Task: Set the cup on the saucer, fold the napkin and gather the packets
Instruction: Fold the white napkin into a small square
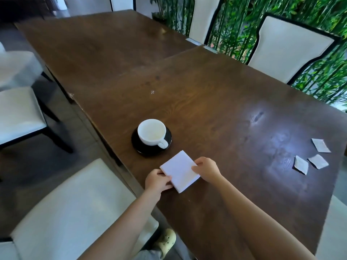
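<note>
napkin [179,171] white, folded square, flat on table [206,94] | L hand [157,182] + R hand [206,169] grip clamped on its edges

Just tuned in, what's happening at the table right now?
A person is working on the white napkin, already a folded square near the table edge. The left hand pinches its near-left side and the right hand holds its right edge. The white cup already sits on the black saucer, handle toward the person. Three packets still lie scattered, apart from each other, to the right.
</note>
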